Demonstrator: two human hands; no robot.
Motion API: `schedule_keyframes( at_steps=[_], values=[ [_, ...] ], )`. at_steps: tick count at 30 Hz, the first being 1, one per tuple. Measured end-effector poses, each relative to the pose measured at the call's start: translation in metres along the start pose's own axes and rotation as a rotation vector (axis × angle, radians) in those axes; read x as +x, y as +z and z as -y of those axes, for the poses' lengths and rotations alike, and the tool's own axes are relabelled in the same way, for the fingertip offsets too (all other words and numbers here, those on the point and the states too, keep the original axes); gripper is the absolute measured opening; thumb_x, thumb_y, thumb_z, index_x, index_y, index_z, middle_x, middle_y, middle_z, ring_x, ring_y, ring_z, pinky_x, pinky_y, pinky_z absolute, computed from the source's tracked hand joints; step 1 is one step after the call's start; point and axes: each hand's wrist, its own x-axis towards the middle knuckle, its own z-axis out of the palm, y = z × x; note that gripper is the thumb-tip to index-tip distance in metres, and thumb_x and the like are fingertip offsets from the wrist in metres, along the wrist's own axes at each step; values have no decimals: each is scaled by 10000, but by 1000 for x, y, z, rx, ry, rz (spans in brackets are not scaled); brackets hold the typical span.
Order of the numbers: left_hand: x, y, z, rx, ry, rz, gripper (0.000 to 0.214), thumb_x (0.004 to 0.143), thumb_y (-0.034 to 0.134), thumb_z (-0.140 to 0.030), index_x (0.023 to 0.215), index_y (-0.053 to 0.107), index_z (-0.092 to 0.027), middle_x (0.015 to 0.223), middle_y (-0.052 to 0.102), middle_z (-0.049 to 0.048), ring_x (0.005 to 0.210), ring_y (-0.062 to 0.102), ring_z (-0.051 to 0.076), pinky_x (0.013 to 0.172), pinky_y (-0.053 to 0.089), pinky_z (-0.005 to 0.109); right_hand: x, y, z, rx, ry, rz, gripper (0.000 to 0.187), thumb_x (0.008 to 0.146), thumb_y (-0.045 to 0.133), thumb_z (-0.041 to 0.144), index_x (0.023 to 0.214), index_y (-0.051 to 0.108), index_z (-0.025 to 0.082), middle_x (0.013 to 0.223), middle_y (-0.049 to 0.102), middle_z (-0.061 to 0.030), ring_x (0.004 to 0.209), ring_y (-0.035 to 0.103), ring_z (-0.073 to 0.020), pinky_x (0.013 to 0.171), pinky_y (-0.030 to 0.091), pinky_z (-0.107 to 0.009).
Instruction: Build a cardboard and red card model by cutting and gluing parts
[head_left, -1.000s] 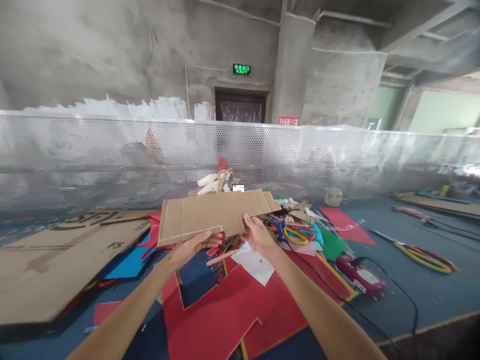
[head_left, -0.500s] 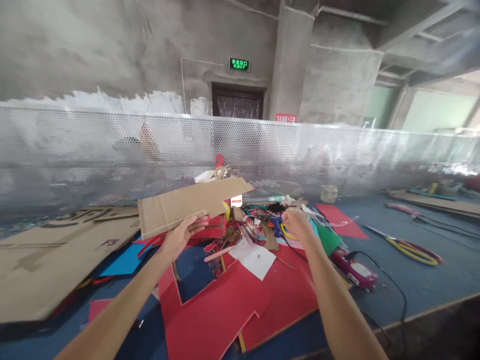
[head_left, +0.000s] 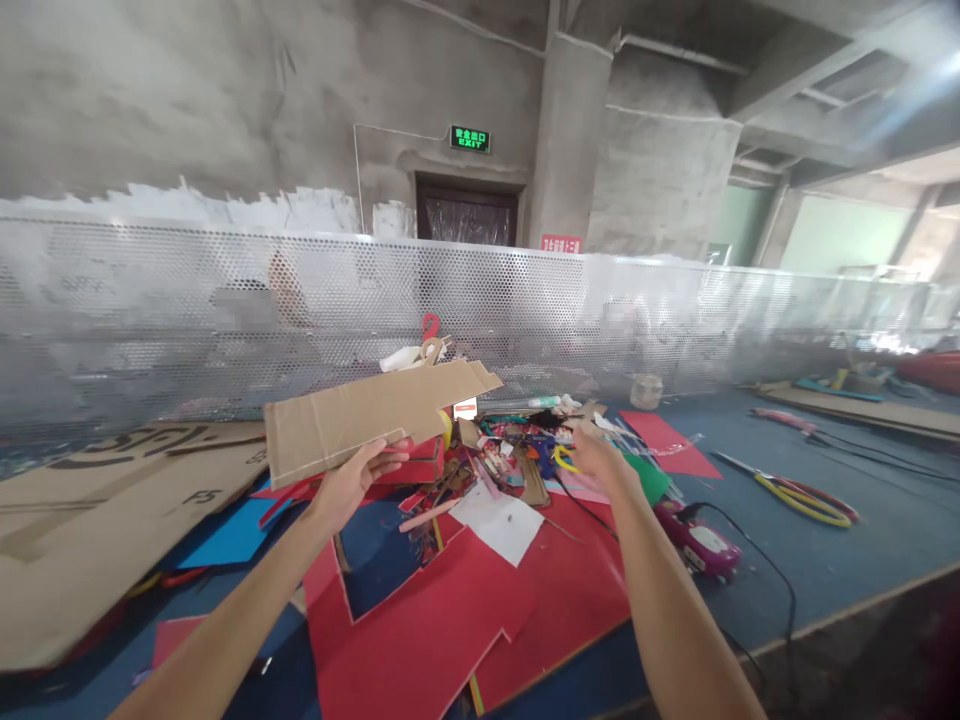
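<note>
My left hand (head_left: 367, 470) is closed on the lower edge of a long brown cardboard strip (head_left: 367, 412), thumb in front, holding it tilted above the worktable. The strip's right end has a stepped cut. My right hand (head_left: 596, 462) is over the scrap pile, its fingers curled and mostly hidden. Beside its fingers shows a yellow loop-shaped handle (head_left: 564, 459); I cannot tell whether the hand grips it. A white paper piece (head_left: 499, 520) and large red sheets (head_left: 420, 625) with cut-outs lie between my forearms.
Large cardboard sheets (head_left: 97, 530) and a blue sheet (head_left: 229, 535) lie at left. To the right are a magenta device (head_left: 701, 545) with a black cord, scissors (head_left: 795, 495) with yellow and red handles, and a glass jar (head_left: 646, 391). A perforated metal screen (head_left: 337, 300) stands behind the table.
The view has turned slightly right, so most things appear shifted left. My left hand still holds the cardboard strip. My right hand stays over the scraps, with less of the blue part beside it visible.
</note>
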Motion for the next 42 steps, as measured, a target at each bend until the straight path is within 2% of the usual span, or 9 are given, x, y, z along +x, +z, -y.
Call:
schedule_keyframes(
  at_steps=[4,7,13,19,22,26,35,38,42],
  values=[
    [-1,3,0,5,-1,-26,331,675,793,-384,901,780,-143,924,790,113,814,736,233,791,585,318,-13,-26,-17,2,-31,80,427,852,673,254,1263,589,174,1161,674,-148,1029,653,-253,785,468,-316],
    [-1,3,3,11,1,-40,342,686,782,-390,921,776,-141,939,787,124,812,737,237,794,586,332,-29,-42,-30,24,-37,147,365,860,621,268,1215,623,187,991,706,-122,821,671,-233,648,461,-298],
    [1,0,8,0,23,-64,330,717,765,-381,944,770,-141,972,785,120,830,738,231,812,581,330,-65,-71,-30,146,-14,226,379,818,597,354,1160,629,194,681,614,-19,523,524,-156,492,371,-269],
    [1,0,6,-2,25,-78,316,716,762,-380,938,772,-156,928,790,97,801,736,217,783,580,302,-82,-85,-44,236,2,168,437,780,637,439,1138,675,191,824,697,-63,625,608,-198,533,416,-286],
    [2,0,7,-2,10,-64,304,730,754,-380,946,773,-166,963,789,93,840,735,216,814,573,295,-79,-87,-47,304,-138,158,457,791,622,462,1161,682,200,984,726,-90,800,666,-241,636,480,-305],
    [1,1,6,-42,-4,-66,289,761,731,-373,966,764,-170,980,786,82,831,730,201,820,564,294,-70,-82,-14,513,-487,134,460,796,618,405,1195,660,180,1167,680,-126,1024,639,-261,796,512,-316],
    [-3,10,-2,-165,77,-224,235,692,777,-345,763,711,-131,741,735,44,672,661,146,696,527,273,-70,-8,119,1143,-660,622,480,777,732,404,1141,500,196,801,560,21,514,435,-53,450,388,-185],
    [-1,11,-3,-195,175,-295,209,678,780,-323,693,673,-145,663,674,-7,609,585,105,632,476,245,-80,11,133,1185,-692,726,472,818,697,517,1099,459,221,675,448,76,459,368,-48,393,331,-165],
    [1,14,-5,-205,236,-382,179,670,761,-310,697,673,-157,670,674,-11,649,594,117,654,455,255,-95,21,135,1146,-713,712,452,887,566,620,1146,482,259,665,417,69,438,328,-61,351,284,-168]
  ],
)
